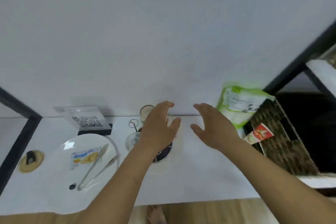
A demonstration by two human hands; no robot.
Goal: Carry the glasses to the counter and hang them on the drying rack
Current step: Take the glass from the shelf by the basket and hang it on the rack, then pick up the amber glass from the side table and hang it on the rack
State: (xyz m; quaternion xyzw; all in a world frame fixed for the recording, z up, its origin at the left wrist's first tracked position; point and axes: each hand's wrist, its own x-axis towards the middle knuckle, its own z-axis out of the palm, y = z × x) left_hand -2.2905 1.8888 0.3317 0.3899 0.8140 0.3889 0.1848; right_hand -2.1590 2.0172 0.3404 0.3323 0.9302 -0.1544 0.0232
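Both hands are spread and empty: my left hand (160,127) hovers with fingers fanned over the cluster of glasses, and my right hand (212,125) is open just beside it, gripping nothing. Nearest me on the white table (190,178) sits a plate (60,172) holding tongs (92,167) and a snack packet (85,157), well left of my forearms. Past that, partly hidden under my left palm, is a dark dish (163,152), and just left of it a low glass (132,141). Behind that stand a small glass (133,123) with something thin in it and a taller glass (145,112) against the wall; another glass may sit under my fingers, but I cannot tell. A QR sign (89,122) stands to the left and a green bag (240,107) to the right, beside a dark basket (280,142). No drying rack shows, so I judge the task barely begun. To do this pickup well, I would take the taller glass low around its body with the left hand, keep the right for a second one, and lift straight up so the neighbours do not get knocked.
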